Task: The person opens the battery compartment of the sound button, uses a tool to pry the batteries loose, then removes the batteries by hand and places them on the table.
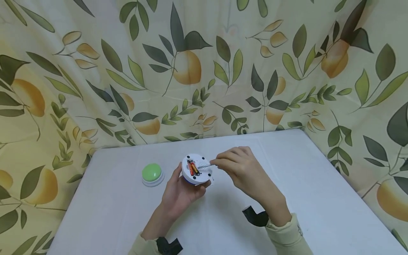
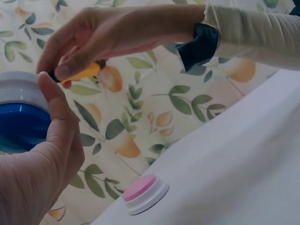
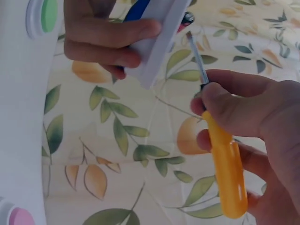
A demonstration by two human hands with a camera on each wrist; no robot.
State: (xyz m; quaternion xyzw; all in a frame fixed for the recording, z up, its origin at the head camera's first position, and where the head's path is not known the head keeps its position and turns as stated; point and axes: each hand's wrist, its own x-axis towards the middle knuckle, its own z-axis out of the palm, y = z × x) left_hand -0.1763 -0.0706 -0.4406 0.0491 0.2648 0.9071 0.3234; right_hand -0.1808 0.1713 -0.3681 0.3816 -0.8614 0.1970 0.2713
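Observation:
My left hand grips a round white push button with a blue top, its underside turned up. Two red-and-black batteries lie in the uncovered battery compartment; one battery's end sticks out past the rim in the right wrist view. My right hand pinches a screwdriver with a yellow handle. Its metal shaft points at the batteries, the tip close to them; whether it touches, I cannot tell. In the head view the screwdriver's handle is hidden behind my fingers.
A green push button with a white base stands on the white-covered table, left of my left hand. A pink push button is also on the table. Behind hangs a curtain patterned with fruit and leaves.

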